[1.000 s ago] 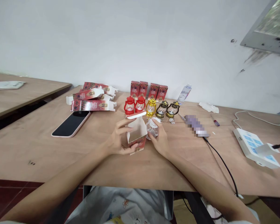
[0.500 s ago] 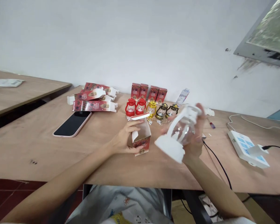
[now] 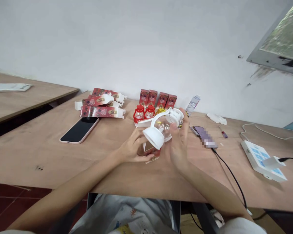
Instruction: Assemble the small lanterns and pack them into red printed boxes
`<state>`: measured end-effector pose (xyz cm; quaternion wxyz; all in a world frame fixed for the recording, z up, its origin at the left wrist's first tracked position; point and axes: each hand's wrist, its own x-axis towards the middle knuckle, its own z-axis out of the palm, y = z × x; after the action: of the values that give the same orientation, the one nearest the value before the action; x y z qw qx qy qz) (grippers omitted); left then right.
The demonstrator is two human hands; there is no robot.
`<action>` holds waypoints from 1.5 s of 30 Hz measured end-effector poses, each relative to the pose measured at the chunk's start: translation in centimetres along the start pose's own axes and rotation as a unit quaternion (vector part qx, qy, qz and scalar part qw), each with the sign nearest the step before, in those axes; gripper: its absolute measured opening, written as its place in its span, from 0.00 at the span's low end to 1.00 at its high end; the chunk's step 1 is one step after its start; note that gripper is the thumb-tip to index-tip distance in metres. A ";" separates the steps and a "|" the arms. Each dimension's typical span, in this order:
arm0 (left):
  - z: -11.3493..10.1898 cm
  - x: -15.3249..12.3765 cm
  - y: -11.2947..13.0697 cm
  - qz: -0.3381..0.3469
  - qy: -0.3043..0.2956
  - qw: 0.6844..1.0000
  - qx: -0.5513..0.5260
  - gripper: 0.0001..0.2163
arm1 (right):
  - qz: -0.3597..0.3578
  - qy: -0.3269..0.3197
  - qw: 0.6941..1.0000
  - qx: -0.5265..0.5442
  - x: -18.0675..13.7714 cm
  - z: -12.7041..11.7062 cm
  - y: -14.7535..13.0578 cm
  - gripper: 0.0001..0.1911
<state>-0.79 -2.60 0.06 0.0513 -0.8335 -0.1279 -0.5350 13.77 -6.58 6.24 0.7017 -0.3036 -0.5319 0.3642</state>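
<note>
My right hand (image 3: 177, 144) grips a small white toy lantern (image 3: 161, 128) with a clear globe, tilted with its base toward me, just above an open red carton (image 3: 150, 150). My left hand (image 3: 132, 150) holds that carton on the table, fingers closed around its side; the lantern hides most of the carton. Behind them stand two red lanterns (image 3: 144, 112), and a gold one (image 3: 160, 110) shows partly past the white lantern.
A row of upright red boxes (image 3: 158, 98) lines the wall. Flat red cartons (image 3: 101, 105) lie back left, next to a black phone (image 3: 79, 129). On the right lie another phone (image 3: 203, 136) with a black cable, a white power strip (image 3: 263, 159) and a small bottle (image 3: 192, 104).
My right hand has brought the white lantern from the right back left and down over the open carton. My left hand has kept hold of the carton.
</note>
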 end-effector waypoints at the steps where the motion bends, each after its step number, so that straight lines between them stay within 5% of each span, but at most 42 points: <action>1: 0.0 0.0 0.0 0.021 0.014 1.000 0.012 0.26 | -0.001 0.003 0.999 -0.042 0.3 -0.3 0.4 0.31; 3: 0.3 -0.2 -0.1 0.038 0.053 0.997 0.040 0.27 | 0.007 -0.005 0.993 -0.116 0.9 -0.9 1.1 0.32; 8: 0.9 -1.0 -0.2 -0.045 0.114 0.987 0.105 0.30 | -0.008 -0.042 0.988 -0.149 2.1 -1.9 2.7 0.32; 18: 1.7 -2.3 -0.9 -0.181 0.068 0.980 -0.046 0.29 | -0.098 -0.192 0.916 -0.339 2.9 -2.3 1.0 0.22; 27: 2.0 -2.8 -1.0 -0.152 0.047 0.987 -0.022 0.37 | -0.022 -0.328 0.859 -0.392 4.1 -2.5 -0.1 0.05; 35: 1.6 -2.7 -0.8 -0.170 -0.026 0.984 -0.033 0.44 | -0.057 -0.420 0.796 -0.432 4.6 -3.0 -0.4 0.09; 41: 1.3 -2.3 -0.6 -0.101 -0.004 0.995 -0.016 0.39 | -0.041 -0.408 0.846 -0.340 5.7 -4.2 -1.3 0.22; 45: 0.8 -1.4 0.1 -0.082 -0.010 0.996 -0.039 0.31 | -0.048 -0.388 0.883 -0.259 6.9 -5.5 -1.5 0.20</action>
<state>-0.57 -2.78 -1.56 -0.0266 -0.8268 -0.1749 -0.5340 20.54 -1.91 9.70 0.3526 -0.2830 -0.8506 0.2683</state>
